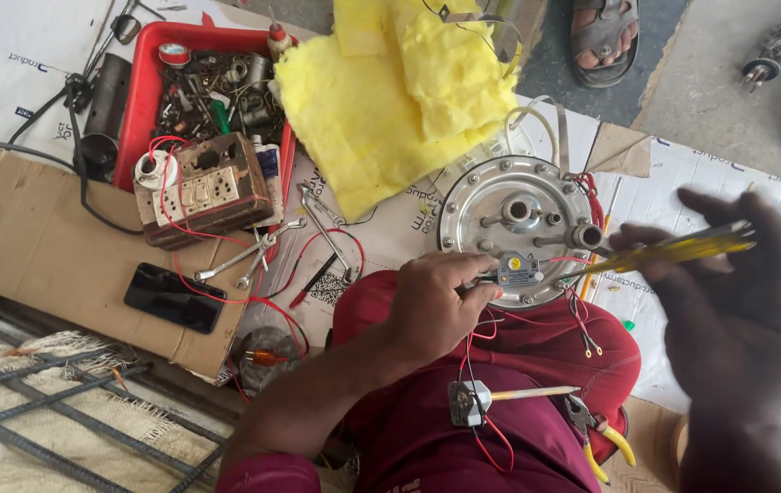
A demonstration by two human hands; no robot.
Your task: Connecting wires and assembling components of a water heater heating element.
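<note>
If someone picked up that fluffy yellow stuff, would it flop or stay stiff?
The yellow padding would probably flop: it lies crumpled in soft folds over the red tray. It looks fibrous and airy, so likely light for its size. Its ragged edges suggest that bits might tear or shed if pulled hard.

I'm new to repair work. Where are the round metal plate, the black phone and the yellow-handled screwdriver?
Round metal plate (486, 205): head view, bare left part of its face.
Black phone (174, 297): head view, screen centre.
Yellow-handled screwdriver (682, 248): head view, mid-handle.
</note>
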